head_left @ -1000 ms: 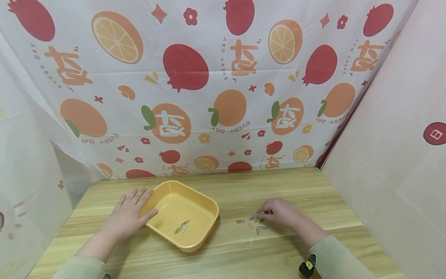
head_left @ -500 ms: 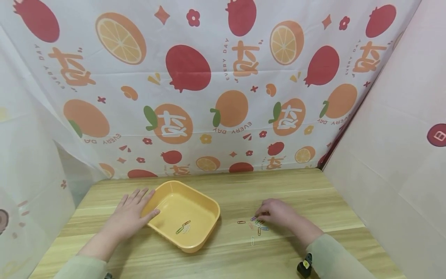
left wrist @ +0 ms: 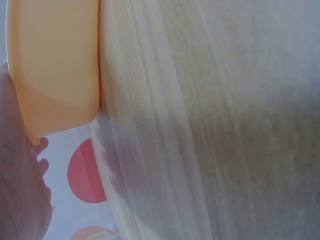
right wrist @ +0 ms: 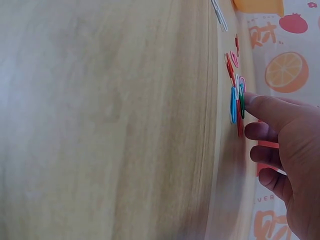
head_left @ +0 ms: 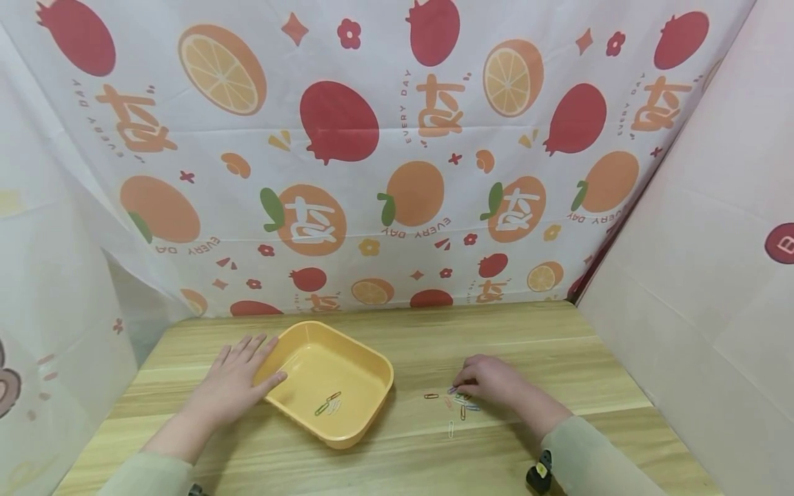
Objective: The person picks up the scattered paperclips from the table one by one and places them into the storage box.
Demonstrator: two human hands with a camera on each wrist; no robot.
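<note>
Between the hands [head_left: 231, 386] [head_left: 493, 379], paper clips [head_left: 462, 413]

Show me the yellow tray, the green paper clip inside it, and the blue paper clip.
Yellow tray [head_left: 325, 365], head view: bare floor.
Green paper clip [head_left: 321, 409] inside, head view: its middle.
Blue paper clip [right wrist: 233, 106], right wrist view: its middle.

Tray [head_left: 350, 375] on the table [head_left: 471, 468], left of middle. A few paper clips [head_left: 321, 409] in it, toward the near side. Your left hand [head_left: 232, 386] at its left rim. Right of the tray, loose clips [head_left: 460, 399] on the table: one clip out to the left, another nearest you. Your right hand [head_left: 490, 380] at their far right. Hanging cloth [head_left: 366, 234] behind the table.
</note>
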